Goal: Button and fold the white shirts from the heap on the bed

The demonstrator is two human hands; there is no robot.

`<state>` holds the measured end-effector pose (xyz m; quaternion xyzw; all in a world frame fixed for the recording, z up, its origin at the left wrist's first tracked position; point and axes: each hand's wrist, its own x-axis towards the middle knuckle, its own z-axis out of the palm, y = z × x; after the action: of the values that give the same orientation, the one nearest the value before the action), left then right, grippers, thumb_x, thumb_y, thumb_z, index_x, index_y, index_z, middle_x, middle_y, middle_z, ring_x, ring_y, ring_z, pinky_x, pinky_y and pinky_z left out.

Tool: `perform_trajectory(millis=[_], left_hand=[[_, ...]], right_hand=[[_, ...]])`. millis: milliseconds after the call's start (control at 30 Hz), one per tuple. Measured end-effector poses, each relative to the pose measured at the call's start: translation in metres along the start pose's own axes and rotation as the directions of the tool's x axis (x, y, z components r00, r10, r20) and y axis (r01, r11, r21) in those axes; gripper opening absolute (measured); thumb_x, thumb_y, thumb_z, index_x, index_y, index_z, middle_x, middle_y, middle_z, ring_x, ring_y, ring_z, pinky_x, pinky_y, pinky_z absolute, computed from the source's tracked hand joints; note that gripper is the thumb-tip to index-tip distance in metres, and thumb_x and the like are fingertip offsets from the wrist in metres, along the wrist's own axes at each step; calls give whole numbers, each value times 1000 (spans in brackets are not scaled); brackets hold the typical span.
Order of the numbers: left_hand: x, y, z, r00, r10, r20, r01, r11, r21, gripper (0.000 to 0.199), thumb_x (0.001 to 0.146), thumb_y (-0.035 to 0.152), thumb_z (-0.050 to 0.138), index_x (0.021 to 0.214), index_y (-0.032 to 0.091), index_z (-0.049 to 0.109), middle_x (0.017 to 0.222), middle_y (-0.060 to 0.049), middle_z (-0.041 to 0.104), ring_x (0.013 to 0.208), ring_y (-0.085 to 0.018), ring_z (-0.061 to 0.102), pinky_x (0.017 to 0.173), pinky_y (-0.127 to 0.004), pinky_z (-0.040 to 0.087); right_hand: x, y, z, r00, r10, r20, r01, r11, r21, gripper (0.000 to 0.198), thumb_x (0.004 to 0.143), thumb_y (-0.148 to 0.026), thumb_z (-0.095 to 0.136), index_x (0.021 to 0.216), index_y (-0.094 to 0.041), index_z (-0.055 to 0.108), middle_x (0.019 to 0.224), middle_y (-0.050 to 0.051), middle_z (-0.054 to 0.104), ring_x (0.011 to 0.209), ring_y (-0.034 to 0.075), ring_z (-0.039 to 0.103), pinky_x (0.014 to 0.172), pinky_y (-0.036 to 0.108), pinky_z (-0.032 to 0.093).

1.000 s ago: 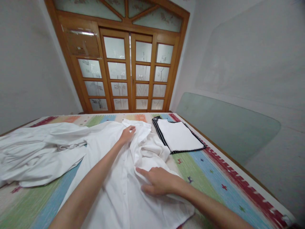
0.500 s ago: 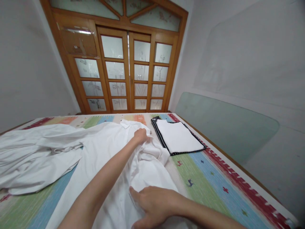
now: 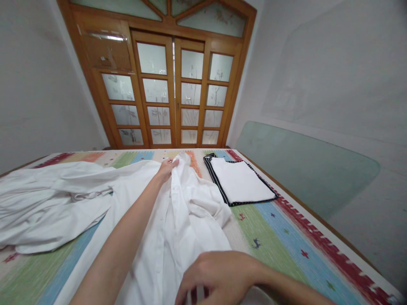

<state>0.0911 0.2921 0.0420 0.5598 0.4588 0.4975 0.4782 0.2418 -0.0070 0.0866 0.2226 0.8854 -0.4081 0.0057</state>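
A white button-up shirt (image 3: 193, 216) lies spread over the patterned cover, its button strip running towards me. My left hand (image 3: 167, 168) is closed on the shirt near the collar at the far end and holds the cloth slightly raised there. At the near edge of the view, my right hand (image 3: 216, 275) is over the lower part of the shirt. Its fingers curve downwards with a gap between them and the thumb. The fingertips are cut off by the frame, so I cannot tell whether it grips the cloth.
A folded white garment with black striped edges (image 3: 244, 182) lies to the right of the shirt. On the left, rumpled white cloth (image 3: 54, 199) spreads across the striped cover (image 3: 286, 250). A pale green board (image 3: 305, 161) runs along the right wall. Wooden glazed doors (image 3: 173, 93) stand behind.
My left hand has moved left, lifting and straightening the shirt's collar and button strip. My right hand has gone from spread fingers to fingers curled downwards, closer to me.
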Motion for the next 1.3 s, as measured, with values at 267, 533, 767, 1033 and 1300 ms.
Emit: perform_trajectory(millis=[267, 533, 767, 1033, 1300], left_hand=[[-30, -49, -43, 984, -25, -174, 43, 994, 101, 23, 66, 30, 70, 83, 18, 60, 69, 0, 67, 68, -16, 64, 65, -27, 50], [-32, -53, -45, 981, 140, -138, -91, 945, 316, 18, 70, 19, 55, 85, 19, 65, 83, -2, 73, 81, -18, 67, 79, -30, 51], [-32, -53, -46, 986, 161, -37, -139, 930, 341, 33, 63, 12, 56, 90, 18, 75, 111, -6, 73, 109, -24, 64, 101, -36, 47], [-27, -58, -47, 953, 300, -44, -263, 889, 374, 63, 62, 9, 58, 124, 18, 63, 140, -6, 57, 132, -24, 49, 118, -38, 32], [-31, -59, -47, 927, 375, 0, -327, 810, 486, 71, 63, 9, 55, 134, 17, 55, 144, -8, 51, 136, -24, 45, 120, -37, 28]], right_hand=[[-40, 54, -48, 278, 526, -804, -924, 376, -74, 45, 93, -53, 48, 83, -15, 69, 89, 20, 71, 78, 30, 66, 65, 36, 44], [-48, 85, -55, 472, 600, -646, -832, 545, -103, 22, 85, -38, 57, 81, -18, 67, 90, 13, 72, 84, 27, 66, 69, 31, 43], [-60, 88, -98, 337, 557, -759, -493, 791, 362, 10, 73, -29, 55, 72, -20, 50, 73, 0, 59, 70, 16, 56, 60, 26, 44], [-57, 70, -130, 245, 469, -849, -232, 878, 418, 43, 60, -55, 75, 74, -19, 55, 70, 0, 58, 60, 12, 50, 51, 24, 40], [-67, 88, -104, 378, 613, -693, -346, 788, 508, 55, 52, -53, 83, 86, -16, 61, 87, 5, 68, 73, 17, 63, 65, 28, 51]])
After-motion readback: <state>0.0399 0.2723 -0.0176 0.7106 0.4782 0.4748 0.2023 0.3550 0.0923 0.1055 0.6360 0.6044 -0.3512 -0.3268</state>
